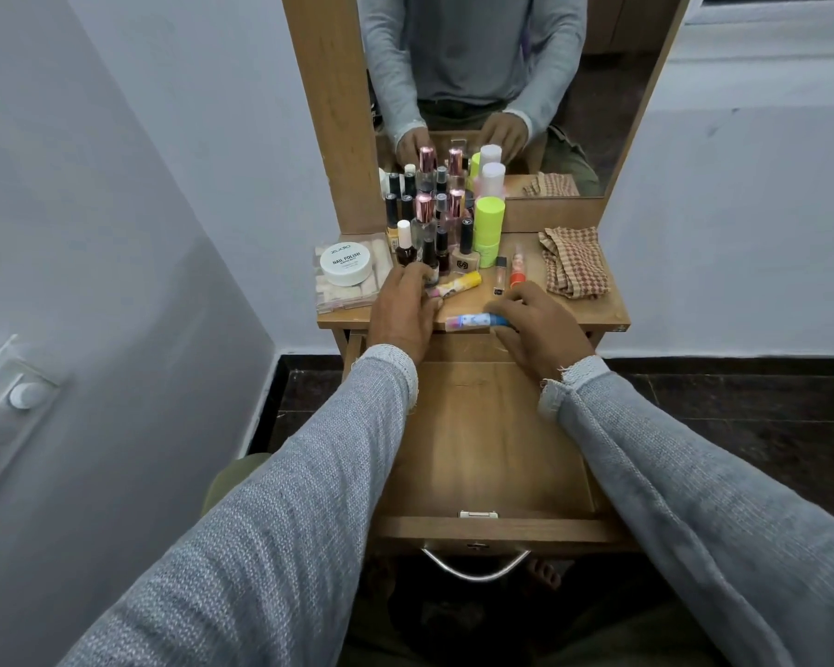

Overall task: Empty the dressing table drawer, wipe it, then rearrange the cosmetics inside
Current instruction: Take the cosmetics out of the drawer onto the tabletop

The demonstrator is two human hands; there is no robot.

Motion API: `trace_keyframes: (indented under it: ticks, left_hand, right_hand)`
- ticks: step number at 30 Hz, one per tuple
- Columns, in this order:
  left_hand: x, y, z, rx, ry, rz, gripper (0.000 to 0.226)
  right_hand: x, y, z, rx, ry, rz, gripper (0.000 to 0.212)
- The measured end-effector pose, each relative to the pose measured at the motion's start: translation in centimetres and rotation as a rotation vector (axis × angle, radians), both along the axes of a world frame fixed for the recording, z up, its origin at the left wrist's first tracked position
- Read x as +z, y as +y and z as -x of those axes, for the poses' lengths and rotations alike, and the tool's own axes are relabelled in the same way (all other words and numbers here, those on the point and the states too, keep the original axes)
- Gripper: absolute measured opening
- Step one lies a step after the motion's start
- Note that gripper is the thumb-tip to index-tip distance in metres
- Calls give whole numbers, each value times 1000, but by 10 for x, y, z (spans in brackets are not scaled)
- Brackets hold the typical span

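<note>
Drawer (492,454) lies open; white jar (345,266) reads "ZUDIO NAIL POLISH".

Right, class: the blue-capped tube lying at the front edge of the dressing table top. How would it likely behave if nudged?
The blue-capped tube lies on its side and looks round, so it would probably roll. It sits at the table top's front edge above the open drawer, so it may drop in. Being small, likely plastic, it probably weighs little.

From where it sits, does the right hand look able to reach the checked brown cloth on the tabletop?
Probably yes. The right hand grips a blue-capped tube at the table's front edge, and the checked brown cloth lies just beyond it to the right with nothing between. It would likely have to set the tube down first.
</note>
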State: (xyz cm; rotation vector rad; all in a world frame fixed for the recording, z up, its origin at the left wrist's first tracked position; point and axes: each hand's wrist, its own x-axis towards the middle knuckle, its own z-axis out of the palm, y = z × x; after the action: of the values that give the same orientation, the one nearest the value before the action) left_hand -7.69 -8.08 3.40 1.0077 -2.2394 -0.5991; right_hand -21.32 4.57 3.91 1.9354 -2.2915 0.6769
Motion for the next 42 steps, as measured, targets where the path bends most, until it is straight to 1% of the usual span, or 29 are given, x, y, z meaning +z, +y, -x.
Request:
trace_keyframes:
  ticks: [5,8,12,15,18,22,28,31,34,38,40,42]
  left_hand:
    - [3,9,-4,54,29,-56,32]
    - [2,14,-8,77,68,-82,35]
    - [-2,20,-15,53,132,-79,40]
    - [-3,19,-16,30,95,-43,42]
    - [-2,16,-15,32,46,-3,34]
    - [2,15,-12,56,-20,8,28]
    - [7,17,-5,118,-92,53,31]
    - [9,16,-1,127,-111,44,32]
    - [8,17,-1,138,-109,28,35]
    - [6,19,-1,140,-100,11,39]
    - [5,19,-2,137,-85,8,39]
    - [3,18,-2,133,-77,0,40]
  right_hand:
    - [7,-23,-5,-34,44,-15,27]
    - [8,-34,-5,-50,-3,-14,31]
    - [6,-39,-5,-127,-53,12,28]
    - [2,-40,-8,-164,-49,48,26]
    - [1,-42,-8,-186,-60,64,28]
    - [0,-40,0,-171,-124,81,27]
    - [-1,-27,11,-225,-145,128,30]
    - [0,-24,12,-260,-124,84,35]
    - [4,-26,8,-265,-55,-26,40]
    - [6,-32,4,-248,22,-87,36]
    - [5,-31,3,-238,16,-83,33]
    - [4,-28,2,-210,-25,-27,28]
